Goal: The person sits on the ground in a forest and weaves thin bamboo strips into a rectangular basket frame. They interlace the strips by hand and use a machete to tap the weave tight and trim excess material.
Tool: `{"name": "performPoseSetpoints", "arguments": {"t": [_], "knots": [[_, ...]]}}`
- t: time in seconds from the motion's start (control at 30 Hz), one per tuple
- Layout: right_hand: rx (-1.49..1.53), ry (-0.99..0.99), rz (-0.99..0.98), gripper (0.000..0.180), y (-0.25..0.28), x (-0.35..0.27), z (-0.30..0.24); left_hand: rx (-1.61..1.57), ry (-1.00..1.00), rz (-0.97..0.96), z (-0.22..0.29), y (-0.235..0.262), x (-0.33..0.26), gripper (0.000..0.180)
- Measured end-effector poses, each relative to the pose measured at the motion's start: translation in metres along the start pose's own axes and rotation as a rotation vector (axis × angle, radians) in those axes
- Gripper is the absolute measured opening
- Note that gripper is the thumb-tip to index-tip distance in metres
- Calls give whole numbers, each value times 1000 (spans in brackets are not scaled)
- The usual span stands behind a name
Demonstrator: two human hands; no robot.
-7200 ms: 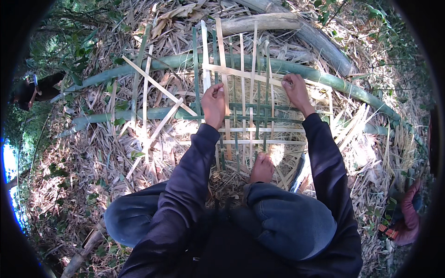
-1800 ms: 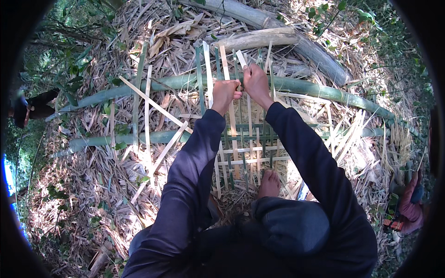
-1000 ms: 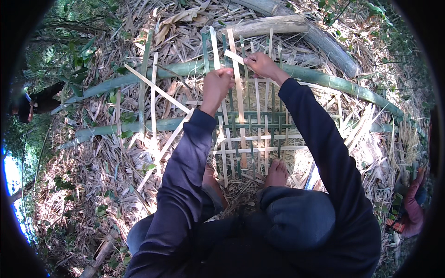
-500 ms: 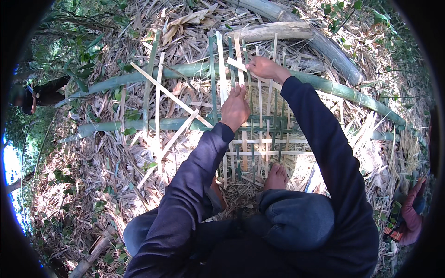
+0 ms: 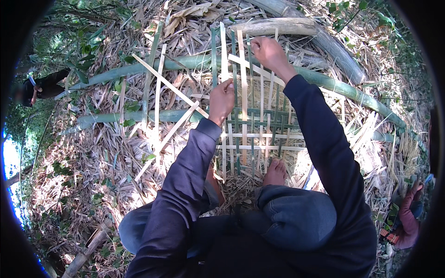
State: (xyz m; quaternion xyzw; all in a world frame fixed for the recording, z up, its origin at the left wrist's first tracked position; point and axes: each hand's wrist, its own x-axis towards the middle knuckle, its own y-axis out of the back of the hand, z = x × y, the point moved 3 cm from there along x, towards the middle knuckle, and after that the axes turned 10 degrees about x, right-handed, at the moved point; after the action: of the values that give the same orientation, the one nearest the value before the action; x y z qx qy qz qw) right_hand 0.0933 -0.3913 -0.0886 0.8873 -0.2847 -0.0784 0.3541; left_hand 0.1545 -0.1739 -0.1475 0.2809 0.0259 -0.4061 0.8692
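Pale and green bamboo strips form a loose woven lattice (image 5: 244, 135) on the ground before me. A pale crosswise strip (image 5: 237, 60) slants through the long upright strips at its far part. My right hand (image 5: 270, 53) is above that strip, fingers pinched at the upper part of a green bamboo strip (image 5: 250, 55). My left hand (image 5: 221, 102) is over the lattice's left side, fingers curled, in front of a wide pale strip (image 5: 224, 51). What its fingers grip, if anything, is hidden.
Two green bamboo poles (image 5: 134, 70) (image 5: 99, 118) run crosswise beneath the strips. Loose strips (image 5: 174, 88) lie at the left. Thick dry logs (image 5: 278, 26) are at the back. Dry leaves cover the ground. Other people are at the far left (image 5: 44, 87) and right (image 5: 409, 217).
My right hand has come off the crosswise strip's end and moved up and slightly right. My left hand has shifted left, its fingers lifting from the strips and curling.
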Motion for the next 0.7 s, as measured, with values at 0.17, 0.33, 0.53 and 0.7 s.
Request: {"name": "performPoseSetpoints", "arguments": {"t": [0.17,0.33,0.53,0.7], "knots": [[-298,-2,-318,27,-37,22,33,287,-43,-205,40,-23,-6,49],[-254,-108,-266,33,-61,6,-16,99,-5,-141,-4,-8,2,49],[21,-44,-265,24,-55,11,23,-417,308,-163,1,-13,7,48],[15,-28,-274,21,-60,13,27,-450,298,-106,3,-13,4,45]]}}
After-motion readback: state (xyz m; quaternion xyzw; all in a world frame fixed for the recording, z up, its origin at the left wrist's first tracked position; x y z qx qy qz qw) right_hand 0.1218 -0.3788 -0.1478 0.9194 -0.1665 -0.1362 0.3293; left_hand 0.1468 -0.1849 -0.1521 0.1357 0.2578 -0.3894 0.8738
